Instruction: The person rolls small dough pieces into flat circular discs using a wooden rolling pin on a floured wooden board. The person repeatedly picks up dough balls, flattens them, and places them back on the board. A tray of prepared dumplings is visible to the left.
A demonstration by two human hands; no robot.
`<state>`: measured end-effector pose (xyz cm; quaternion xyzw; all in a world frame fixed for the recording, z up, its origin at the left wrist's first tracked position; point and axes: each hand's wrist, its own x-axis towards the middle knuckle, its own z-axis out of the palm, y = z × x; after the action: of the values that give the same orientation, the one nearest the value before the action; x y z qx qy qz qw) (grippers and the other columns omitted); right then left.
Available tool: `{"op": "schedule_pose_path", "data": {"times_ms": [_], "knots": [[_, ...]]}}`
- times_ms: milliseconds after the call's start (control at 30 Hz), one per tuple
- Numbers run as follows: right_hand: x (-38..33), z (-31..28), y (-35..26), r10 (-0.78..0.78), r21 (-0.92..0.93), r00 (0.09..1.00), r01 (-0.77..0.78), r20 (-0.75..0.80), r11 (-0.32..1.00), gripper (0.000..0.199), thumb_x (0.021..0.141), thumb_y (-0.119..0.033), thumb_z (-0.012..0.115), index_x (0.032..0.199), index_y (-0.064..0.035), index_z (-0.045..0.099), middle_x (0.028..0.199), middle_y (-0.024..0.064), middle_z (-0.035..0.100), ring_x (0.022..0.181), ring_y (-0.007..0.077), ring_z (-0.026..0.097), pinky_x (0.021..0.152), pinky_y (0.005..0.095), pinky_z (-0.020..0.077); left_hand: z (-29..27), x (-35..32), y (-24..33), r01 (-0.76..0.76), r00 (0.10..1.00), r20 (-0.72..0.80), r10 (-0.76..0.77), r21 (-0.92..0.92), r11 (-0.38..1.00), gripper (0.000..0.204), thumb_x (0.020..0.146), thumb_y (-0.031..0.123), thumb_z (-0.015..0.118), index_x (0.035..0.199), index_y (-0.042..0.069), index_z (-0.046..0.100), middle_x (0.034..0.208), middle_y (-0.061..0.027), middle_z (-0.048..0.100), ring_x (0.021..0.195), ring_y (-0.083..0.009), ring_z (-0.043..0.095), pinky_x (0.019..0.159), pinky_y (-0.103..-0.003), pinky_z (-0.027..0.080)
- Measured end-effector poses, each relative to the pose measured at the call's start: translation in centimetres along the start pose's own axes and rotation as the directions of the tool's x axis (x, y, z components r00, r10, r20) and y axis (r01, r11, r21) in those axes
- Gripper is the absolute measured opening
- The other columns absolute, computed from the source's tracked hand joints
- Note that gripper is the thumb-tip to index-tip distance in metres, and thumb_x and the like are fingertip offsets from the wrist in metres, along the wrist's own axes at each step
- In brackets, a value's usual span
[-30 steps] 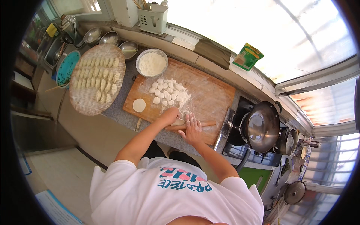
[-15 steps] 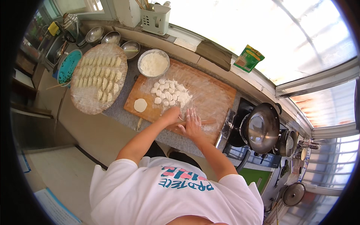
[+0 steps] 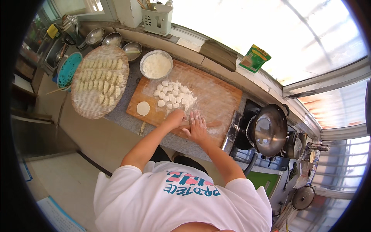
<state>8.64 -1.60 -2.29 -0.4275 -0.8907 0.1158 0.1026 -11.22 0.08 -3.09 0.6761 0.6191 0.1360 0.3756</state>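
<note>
On the floured wooden board (image 3: 220,91), my right hand (image 3: 198,125) lies flat over a rolling pin (image 3: 213,124) with its fingers stretched forward. Just beside it, my left hand (image 3: 176,118) is closed, pinching what looks like the edge of a dough wrapper; most of that piece is hidden by the hands. Beyond them, several small dough pieces (image 3: 170,95) lie in loose flour (image 3: 188,100). One rolled round wrapper (image 3: 143,108) rests flat at the board's left side.
Left of the board, a round woven tray (image 3: 87,106) carries rows of dumplings. A bowl of flour (image 3: 156,65) sits on its far left corner. Further left is a turquoise basin (image 3: 68,69) of green filling. A wok (image 3: 270,129) stands on the stove at the right.
The whole view has shifted slightly. My hands stay at nearly the same place on the board and rolling pin, with only a very small movement.
</note>
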Motion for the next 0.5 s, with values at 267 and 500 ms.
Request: {"op": "schedule_pose_path", "data": {"times_ms": [267, 500], "knots": [[-0.7, 0.4, 0.1, 0.007, 0.001, 1.0, -0.007, -0.004, 1.0, 0.1, 0.087, -0.063, 0.061, 0.158, -0.0004, 0.027, 0.162, 0.0263, 0.028, 0.148, 0.0441, 0.031, 0.116, 0.0573, 0.0287, 0.8, -0.2, -0.4, -0.218, 0.95, -0.228, 0.213, 0.005, 0.976, 0.01, 0.078, 0.008, 0.07, 0.086, 0.003, 0.072, 0.1, -0.0171, 0.066, 0.099, -0.038, 0.064, 0.084, -0.047, 0.052], [0.3, -0.5, 0.4, -0.018, 0.047, 1.0, 0.019, -0.026, 0.999, 0.098, 0.089, -0.059, 0.061, 0.157, 0.0028, 0.027, 0.161, 0.027, 0.029, 0.15, 0.0437, 0.027, 0.12, 0.0562, 0.0231, 0.0, -0.6, 0.4, 0.042, 0.998, -0.042, -0.043, -0.012, 0.999, 0.009, 0.081, 0.008, 0.067, 0.087, 0.007, 0.073, 0.095, -0.0173, 0.067, 0.098, -0.0367, 0.064, 0.085, -0.046, 0.052]]}}
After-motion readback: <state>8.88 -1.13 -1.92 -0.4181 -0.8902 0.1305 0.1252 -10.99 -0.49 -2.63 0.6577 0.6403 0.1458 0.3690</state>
